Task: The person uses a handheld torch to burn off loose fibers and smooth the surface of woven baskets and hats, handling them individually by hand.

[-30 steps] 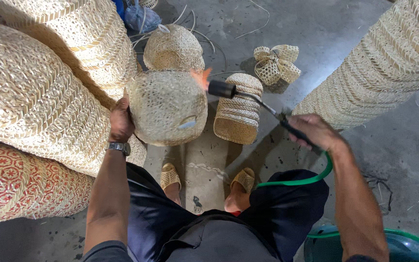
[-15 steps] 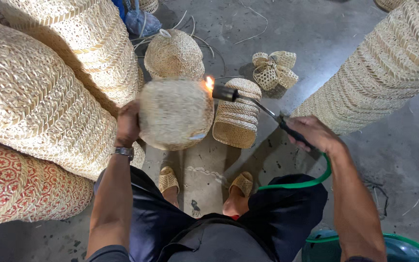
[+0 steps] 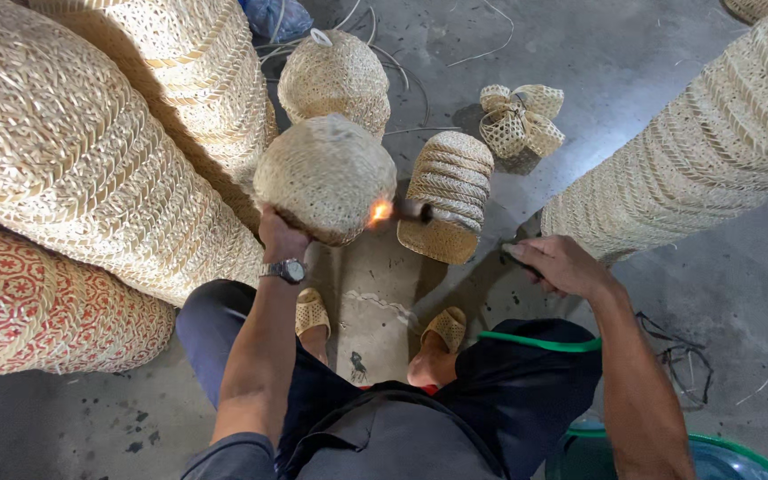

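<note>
My left hand [image 3: 279, 236], with a watch on its wrist, holds a round woven basket [image 3: 326, 176] up in front of me. My right hand [image 3: 557, 264] grips the handle of a gas torch [image 3: 420, 212] fed by a green hose [image 3: 540, 342]. The torch's small orange flame [image 3: 380, 212] touches the basket's lower right side. I am seated, sandalled feet on a worn mat [image 3: 373, 311].
Tall stacks of woven baskets lie at the left [image 3: 73, 169] and right [image 3: 704, 151]. A red patterned basket [image 3: 37, 311] lies lower left. More small baskets [image 3: 333, 76], a short stack [image 3: 448, 194] and bow-shaped pieces [image 3: 519, 120] sit on the concrete ahead. A green tub [image 3: 642, 449] stands lower right.
The basket has been turned and tipped in my left hand. The torch flame has dropped from the basket's upper right edge to its lower right side.
</note>
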